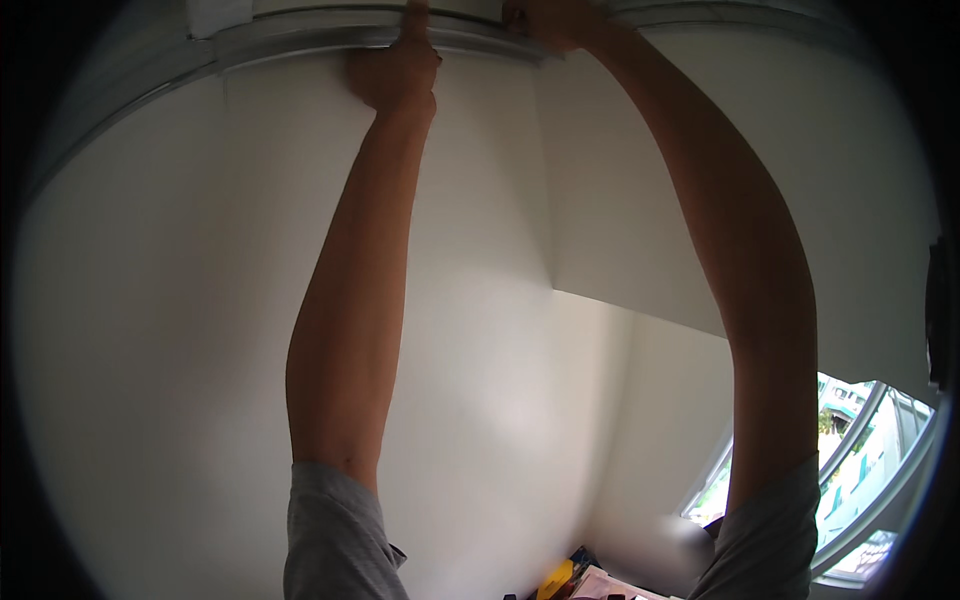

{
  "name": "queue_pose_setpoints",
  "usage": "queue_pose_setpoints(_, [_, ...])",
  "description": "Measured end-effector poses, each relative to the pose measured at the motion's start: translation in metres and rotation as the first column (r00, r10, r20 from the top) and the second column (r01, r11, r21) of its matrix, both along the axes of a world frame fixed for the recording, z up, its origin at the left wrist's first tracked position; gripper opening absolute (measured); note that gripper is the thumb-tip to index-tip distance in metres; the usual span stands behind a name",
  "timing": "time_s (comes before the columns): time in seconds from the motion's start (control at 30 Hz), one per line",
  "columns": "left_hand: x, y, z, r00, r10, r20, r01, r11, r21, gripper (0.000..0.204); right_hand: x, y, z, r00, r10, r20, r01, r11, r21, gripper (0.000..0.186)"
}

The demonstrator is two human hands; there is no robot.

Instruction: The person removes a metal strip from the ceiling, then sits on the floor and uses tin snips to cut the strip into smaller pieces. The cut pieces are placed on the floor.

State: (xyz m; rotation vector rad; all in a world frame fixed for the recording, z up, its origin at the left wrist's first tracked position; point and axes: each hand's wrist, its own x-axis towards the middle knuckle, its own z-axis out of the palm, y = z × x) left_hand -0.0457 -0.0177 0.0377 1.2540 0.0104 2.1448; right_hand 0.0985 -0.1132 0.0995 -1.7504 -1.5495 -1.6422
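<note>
Both my arms reach up to a long grey, glossy trim strip [300, 32] along the top of the wall. My left hand [395, 78] grips the strip from below, one finger or thumb laid upward across its face and the others curled beneath. To its right, my right hand [555, 22] is closed at the strip near the wall corner. Its fingertips are partly cut off by the upper edge of the view, and whatever they pinch is too dark to make out.
A pale wall [480, 300] stands behind my arms, meeting a boxed-out overhang [640, 200] on the right. A bright window [865, 480] sits low on the right. At the bottom are yellow and black items [560, 578] and a pinkish flat thing [610, 587].
</note>
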Motion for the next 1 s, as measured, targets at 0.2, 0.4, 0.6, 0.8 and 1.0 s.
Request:
queue_pose_setpoints(0.2, [-0.006,-0.004,0.004,0.999,-0.017,-0.037,0.018,0.999,0.033,0.058,0.008,-0.065,-0.012,0.902,0.4,-0.16,-0.377,0.913,0.156,0.018])
queue_pose_setpoints(0.4, [-0.008,-0.005,0.0,0.991,0.022,-0.133,-0.022,1.0,0.001,0.076,0.049,-0.016,-0.086,0.476,0.879,0.016,-0.617,0.321,0.718,0.02])
queue_pose_setpoints(0.6, [-0.01,-0.005,0.003,0.982,0.003,-0.19,-0.002,1.0,0.007,0.07,0.065,0.028,-0.106,0.44,0.897,0.041,-0.6,0.26,0.756,0.019])
queue_pose_setpoints(0.8, [-0.007,-0.002,0.002,0.982,0.015,-0.189,-0.016,1.0,-0.003,0.069,0.074,0.055,-0.117,0.473,0.88,0.031,-0.517,0.249,0.819,0.022])
queue_pose_setpoints(1.0, [-0.008,-0.001,0.001,0.982,0.011,-0.186,-0.008,1.0,0.021,0.069,0.076,0.066,-0.113,0.557,0.83,0.012,-0.517,0.336,0.787,0.021])
